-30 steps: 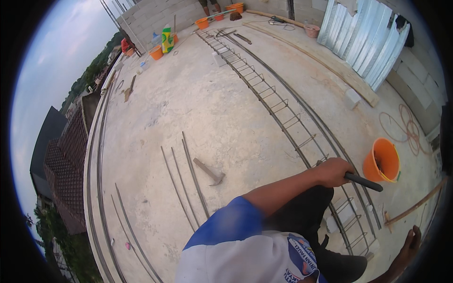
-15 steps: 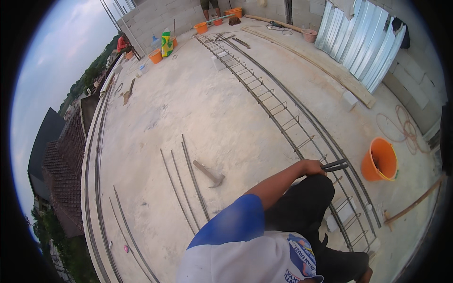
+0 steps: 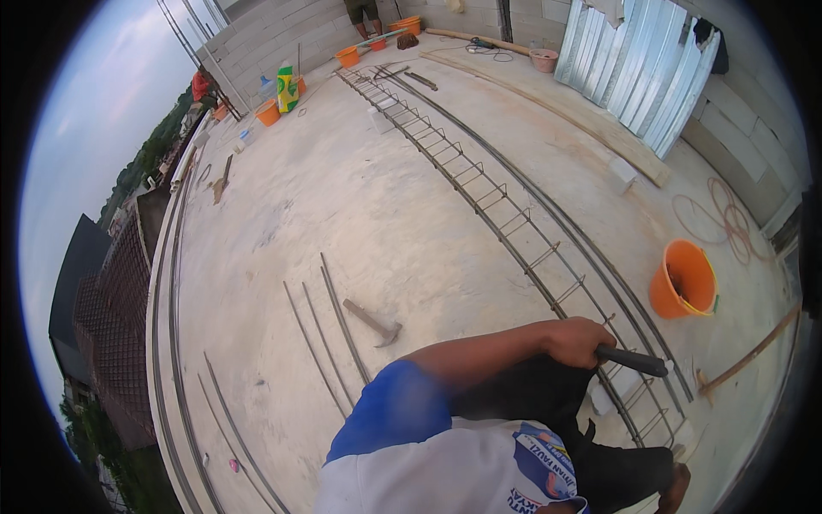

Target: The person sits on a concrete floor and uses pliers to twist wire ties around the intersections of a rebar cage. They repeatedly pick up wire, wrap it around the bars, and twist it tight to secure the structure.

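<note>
My left hand [image 3: 579,342] is closed on a tool with a thick black handle [image 3: 632,361], which juts out to the right; its working end is hidden. The hand is above my black-trousered knee, over the near part of a long rebar cage [image 3: 505,224] made of bars with bent stirrups. A patch of bare skin [image 3: 676,488] beside my other leg may be my right hand; its fingers cannot be made out. A hammer [image 3: 372,324] lies on the floor left of my arm, beside several short loose steel bars [image 3: 336,308].
Right of the cage stand an orange bucket [image 3: 682,278] and a coiled hose [image 3: 730,224]. Long bars [image 3: 175,283] run along the left slab edge, with rooftops beyond. Corrugated metal sheets [image 3: 638,73] lean on the block wall. Another person [image 3: 363,13] stands far back; one in red [image 3: 201,86] is farther left.
My left hand has moved down and slightly right with the tool. Two separate black handles showed before; now they appear as one thick handle. The view has shifted slightly.
</note>
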Tool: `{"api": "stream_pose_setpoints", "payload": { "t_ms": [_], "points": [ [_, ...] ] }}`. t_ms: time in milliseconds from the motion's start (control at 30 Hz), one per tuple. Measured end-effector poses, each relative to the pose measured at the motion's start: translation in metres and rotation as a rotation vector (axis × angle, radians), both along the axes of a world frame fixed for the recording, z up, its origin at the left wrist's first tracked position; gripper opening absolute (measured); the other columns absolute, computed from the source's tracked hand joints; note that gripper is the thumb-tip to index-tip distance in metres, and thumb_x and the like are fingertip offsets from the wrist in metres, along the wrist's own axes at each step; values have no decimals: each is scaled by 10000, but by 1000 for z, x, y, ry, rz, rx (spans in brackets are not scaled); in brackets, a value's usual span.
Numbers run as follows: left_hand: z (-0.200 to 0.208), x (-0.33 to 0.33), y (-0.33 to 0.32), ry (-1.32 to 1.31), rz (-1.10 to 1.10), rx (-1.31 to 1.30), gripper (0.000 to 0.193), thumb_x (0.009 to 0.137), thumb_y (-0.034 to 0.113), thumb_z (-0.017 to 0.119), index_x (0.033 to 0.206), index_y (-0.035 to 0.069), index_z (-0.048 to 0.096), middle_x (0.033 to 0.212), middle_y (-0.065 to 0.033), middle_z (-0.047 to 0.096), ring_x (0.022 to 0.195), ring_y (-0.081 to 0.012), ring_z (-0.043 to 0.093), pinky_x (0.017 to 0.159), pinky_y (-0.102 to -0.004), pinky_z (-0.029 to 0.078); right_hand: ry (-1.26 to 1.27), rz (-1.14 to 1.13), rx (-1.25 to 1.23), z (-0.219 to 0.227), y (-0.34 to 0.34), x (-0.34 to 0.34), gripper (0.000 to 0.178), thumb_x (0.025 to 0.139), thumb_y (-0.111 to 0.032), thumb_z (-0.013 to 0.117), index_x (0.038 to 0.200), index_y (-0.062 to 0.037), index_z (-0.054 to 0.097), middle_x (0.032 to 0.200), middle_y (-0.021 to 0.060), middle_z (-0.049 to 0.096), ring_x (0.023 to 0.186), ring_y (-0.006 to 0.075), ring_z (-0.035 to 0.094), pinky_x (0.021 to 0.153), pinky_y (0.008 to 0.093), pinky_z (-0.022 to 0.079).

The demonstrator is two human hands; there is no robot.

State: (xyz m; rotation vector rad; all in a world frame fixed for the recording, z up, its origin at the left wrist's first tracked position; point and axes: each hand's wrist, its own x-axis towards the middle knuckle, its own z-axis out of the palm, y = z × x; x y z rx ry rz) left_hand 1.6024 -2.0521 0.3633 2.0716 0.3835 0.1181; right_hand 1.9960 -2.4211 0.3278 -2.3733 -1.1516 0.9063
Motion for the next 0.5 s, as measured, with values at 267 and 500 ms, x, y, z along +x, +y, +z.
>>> {"api": "stream_pose_setpoints", "payload": {
  "t_ms": [267,500],
  "points": [
    [-21,-111,-55,187,282,-180,177,833,97,554,990,26,598,867,-98,626,869,-234,599,786,-372,461,-72,-115,-23,65,15,-84,381,955,-304,475,1012,54,595,894,215,597,810,327,517,751,440,434],
    [-58,-132,8,210,905,-329,269,804,170,577,1027,21,553,852,-127,615,768,-223,598,690,-358,490,46,18,-219,73,9,-141,472,904,-310,595,1232,26,555,1149,213,617,1051,340,571,922,394,427]
  ]
}}
